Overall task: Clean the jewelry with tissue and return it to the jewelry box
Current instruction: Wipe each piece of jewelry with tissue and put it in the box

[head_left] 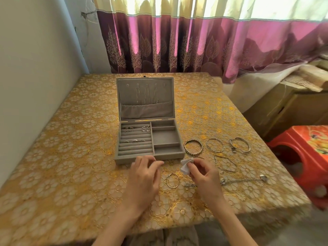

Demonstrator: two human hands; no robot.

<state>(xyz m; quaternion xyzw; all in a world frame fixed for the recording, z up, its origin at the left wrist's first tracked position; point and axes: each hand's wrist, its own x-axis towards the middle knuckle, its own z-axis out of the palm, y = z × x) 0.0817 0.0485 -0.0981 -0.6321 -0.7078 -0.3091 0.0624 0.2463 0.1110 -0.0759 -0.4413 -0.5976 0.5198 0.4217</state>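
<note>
Presently our right hand (198, 170) pinches crumpled white tissue (185, 166); left hand (144, 172) curled, contents unclear. Loose silver bangles (193, 147) risk snagging.

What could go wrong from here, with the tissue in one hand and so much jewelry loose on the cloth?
1. The right hand pinches only a small tissue; a thin piece could slip out.
2. The chain bracelet lies stretched under the right wrist; a sleeve or wrist could drag it.
3. The hoop sits between both hands, so the left hand could knock it.
</note>
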